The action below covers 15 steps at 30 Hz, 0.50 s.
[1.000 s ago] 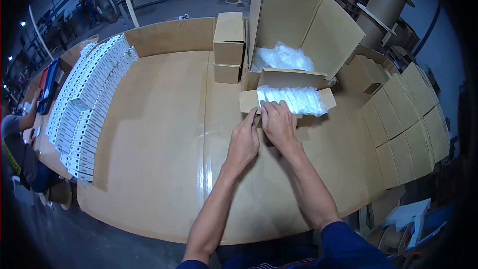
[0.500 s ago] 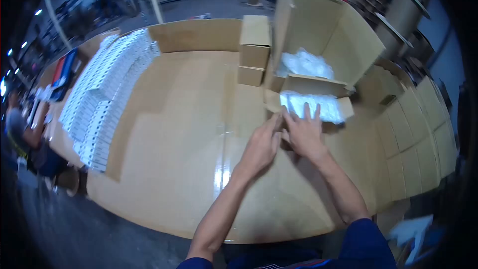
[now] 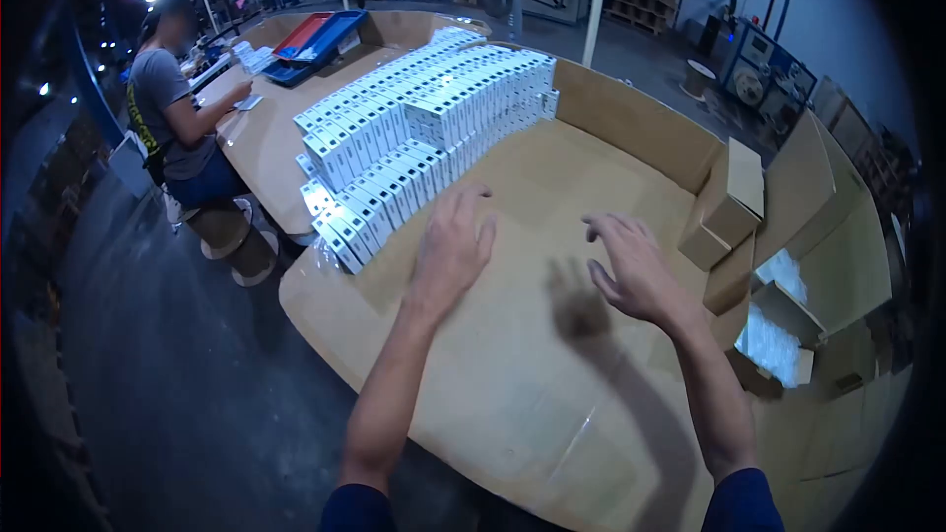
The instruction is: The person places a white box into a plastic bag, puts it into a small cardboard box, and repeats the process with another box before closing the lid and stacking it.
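Note:
Rows of small white boxes [image 3: 379, 187] are stacked on the cardboard-covered table [image 3: 512, 374]. My left hand [image 3: 453, 241] is just in front of their near end, fingers apart and holding nothing. Over the middle of the table hovers my right hand [image 3: 636, 266], also open, its shadow falling on the cardboard. To the right stands an open small carton with plastic-wrapped contents [image 3: 769, 343]. Behind it, a larger open carton [image 3: 838, 227] holds more clear plastic wrapping.
Closed brown boxes [image 3: 727, 202] stand at the table's back right, by a raised cardboard edge [image 3: 631, 128]. At the left, a seated person [image 3: 182, 108] works at an adjoining table with red and blue trays [image 3: 313, 44]. A spool [image 3: 236, 241] stands on the floor.
My view has swung left toward the white boxes. Both hands have left the plastic-wrapped contents of the small carton and moved left, apart from each other.

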Motion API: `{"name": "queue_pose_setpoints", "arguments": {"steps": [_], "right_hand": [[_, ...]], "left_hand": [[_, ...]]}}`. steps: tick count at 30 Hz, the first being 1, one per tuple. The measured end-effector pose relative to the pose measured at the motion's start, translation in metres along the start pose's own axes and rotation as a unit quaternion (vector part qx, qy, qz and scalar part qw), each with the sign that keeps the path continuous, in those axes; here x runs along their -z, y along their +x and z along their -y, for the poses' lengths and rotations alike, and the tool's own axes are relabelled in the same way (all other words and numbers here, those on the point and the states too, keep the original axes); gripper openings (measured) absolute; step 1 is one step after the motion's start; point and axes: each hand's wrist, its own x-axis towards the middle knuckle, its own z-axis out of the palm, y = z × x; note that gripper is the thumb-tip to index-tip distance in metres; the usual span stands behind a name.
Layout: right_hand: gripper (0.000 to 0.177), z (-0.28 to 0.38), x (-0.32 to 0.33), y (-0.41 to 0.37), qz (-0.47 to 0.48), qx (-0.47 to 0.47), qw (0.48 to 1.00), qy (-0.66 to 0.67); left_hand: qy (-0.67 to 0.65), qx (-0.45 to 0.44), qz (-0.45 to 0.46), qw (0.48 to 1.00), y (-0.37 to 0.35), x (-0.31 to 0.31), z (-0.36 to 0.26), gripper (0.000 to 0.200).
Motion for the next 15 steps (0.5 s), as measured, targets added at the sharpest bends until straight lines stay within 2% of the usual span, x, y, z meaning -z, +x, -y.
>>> {"name": "queue_pose_setpoints", "arguments": {"steps": [2, 4, 7, 10, 15], "right_hand": [[0.042, 0.001, -0.023, 0.058, 0.012, 0.057, 0.997, 0.041], [0.044, 0.001, -0.038, 0.116, 0.058, 0.082, 0.995, 0.022], [0.052, -0.007, -0.061, 0.191, 0.051, 0.122, 0.991, -0.025], [0.057, -0.011, -0.073, 0.233, 0.056, 0.116, 0.985, -0.116], [0.066, -0.016, -0.081, 0.263, 0.097, 0.102, 0.981, -0.136]], "left_hand": [[0.039, 0.004, -0.026, 0.999, 0.027, 0.012, 0.033, 0.043], [0.076, 0.001, -0.047, 0.996, 0.055, 0.017, 0.058, 0.044], [0.155, -0.065, -0.097, 0.981, 0.090, 0.015, 0.094, 0.045], [0.193, -0.096, -0.090, 0.972, 0.111, 0.014, 0.116, 0.047], [0.209, -0.086, -0.071, 0.972, 0.112, 0.016, 0.129, 0.048]]}}
